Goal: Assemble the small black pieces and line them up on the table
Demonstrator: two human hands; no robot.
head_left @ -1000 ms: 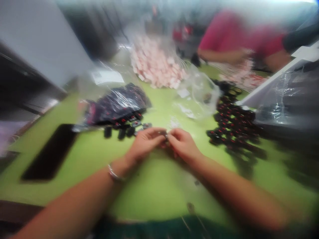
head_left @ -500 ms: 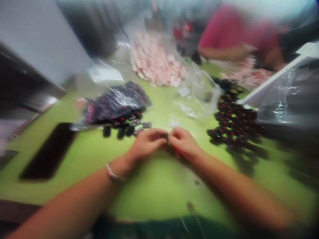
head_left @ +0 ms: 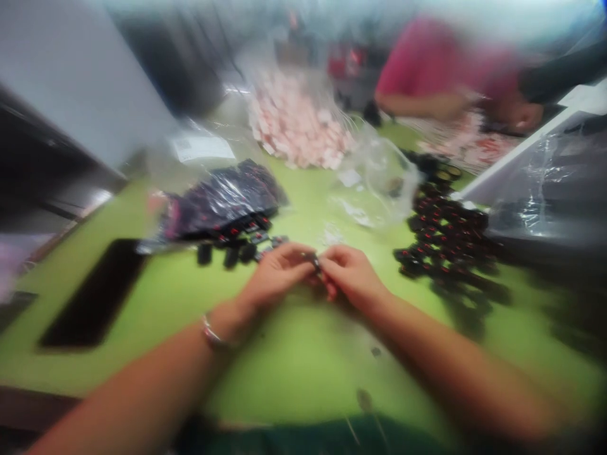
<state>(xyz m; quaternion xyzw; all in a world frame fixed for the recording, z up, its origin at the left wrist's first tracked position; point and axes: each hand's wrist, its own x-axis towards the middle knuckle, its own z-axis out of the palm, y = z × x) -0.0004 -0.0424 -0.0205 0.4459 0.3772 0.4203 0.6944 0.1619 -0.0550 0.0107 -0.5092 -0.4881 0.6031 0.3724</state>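
Over the middle of the green table, my left hand and my right hand meet fingertip to fingertip. Between them is a small black part, pinched by the thumb and fingers of my left hand. The thumb and index finger of my right hand press on the same part from the other side. Blur and fingers hide its details. Just beyond my left hand lie several loose black pieces, some with red marks. Tiny white bits are scattered beyond the fingertips.
A clear bag of black parts lies left of centre, a dark flat slab nearer left. A heap of black-and-red parts is at right, beside a plastic-covered box. Behind are a pale-pink bagful, a clear bag and another person.
My right fingers have shifted slightly, so the black part and the fingers curled beneath show more. At the back right, the other person's hand has moved. The view has tilted a little.
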